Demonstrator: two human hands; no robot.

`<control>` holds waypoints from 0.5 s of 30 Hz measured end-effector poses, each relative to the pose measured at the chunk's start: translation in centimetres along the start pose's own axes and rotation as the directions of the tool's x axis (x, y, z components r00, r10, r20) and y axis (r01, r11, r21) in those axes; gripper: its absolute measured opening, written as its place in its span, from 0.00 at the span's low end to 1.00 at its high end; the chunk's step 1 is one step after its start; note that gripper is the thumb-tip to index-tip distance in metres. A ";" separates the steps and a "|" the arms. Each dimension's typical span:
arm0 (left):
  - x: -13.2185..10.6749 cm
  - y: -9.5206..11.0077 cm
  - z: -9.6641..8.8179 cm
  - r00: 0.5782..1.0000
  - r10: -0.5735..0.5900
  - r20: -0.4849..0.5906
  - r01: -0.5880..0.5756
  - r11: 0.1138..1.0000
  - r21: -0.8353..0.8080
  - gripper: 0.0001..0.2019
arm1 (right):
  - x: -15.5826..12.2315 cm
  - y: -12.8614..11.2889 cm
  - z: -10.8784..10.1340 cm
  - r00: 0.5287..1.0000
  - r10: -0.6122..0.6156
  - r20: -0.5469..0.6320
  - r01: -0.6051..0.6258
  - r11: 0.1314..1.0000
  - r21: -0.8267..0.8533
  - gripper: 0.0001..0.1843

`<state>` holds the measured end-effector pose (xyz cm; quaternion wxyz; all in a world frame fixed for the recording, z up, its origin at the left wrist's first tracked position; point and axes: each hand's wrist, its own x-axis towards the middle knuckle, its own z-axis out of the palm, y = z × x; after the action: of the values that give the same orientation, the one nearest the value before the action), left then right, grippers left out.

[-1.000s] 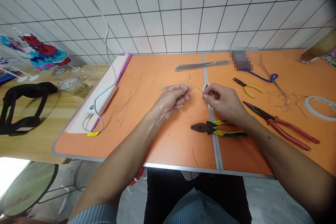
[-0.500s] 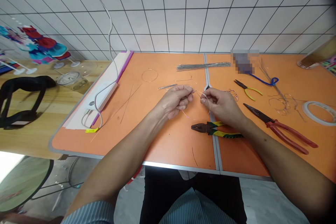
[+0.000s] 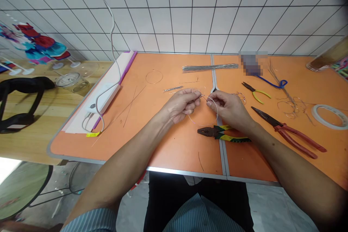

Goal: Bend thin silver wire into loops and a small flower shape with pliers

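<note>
A thin wire loop (image 3: 217, 110) is held between my two hands above the orange table. My left hand (image 3: 186, 103) pinches the wire near the top, its fingers curled. Close on its right, my right hand (image 3: 228, 107) is closed on the same wire with thumb and forefinger. The loop's lower part hangs below the fingers, faint against the table. Just beneath my right hand lie combination pliers (image 3: 208, 131) with yellow-green handles, partly hidden by the wrist. Short pieces of wire (image 3: 174, 88) lie behind my left hand.
A bundle of straight wires (image 3: 209, 67) lies at the back. To the right are small yellow-handled pliers (image 3: 255, 91), red-handled pliers (image 3: 288, 130), tangled wire (image 3: 293, 105) and a tape roll (image 3: 317, 116). A white power strip (image 3: 104, 99) lies at left, near a wire ring (image 3: 154, 77).
The view has shifted slightly. Both hands keep almost the same pose on the wire loop, with the right fingers a touch closer to the left.
</note>
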<state>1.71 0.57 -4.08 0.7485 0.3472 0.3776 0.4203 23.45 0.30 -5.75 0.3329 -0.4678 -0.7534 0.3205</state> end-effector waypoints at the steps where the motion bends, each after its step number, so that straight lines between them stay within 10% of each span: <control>1: 0.0 0.0 0.0 1.000 -0.003 0.002 0.003 1.000 0.002 0.12 | 0.0 0.0 0.0 1.000 0.001 0.000 -0.001 1.000 0.003 0.09; 15: 0.1 -0.2 -0.1 1.000 -0.018 0.013 0.017 1.000 0.022 0.10 | 0.0 0.1 -0.2 1.000 -0.022 -0.009 0.022 1.000 0.007 0.08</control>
<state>1.77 0.59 -4.30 0.7507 0.3550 0.3803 0.4071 23.65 0.39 -5.71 0.3414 -0.4597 -0.7560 0.3172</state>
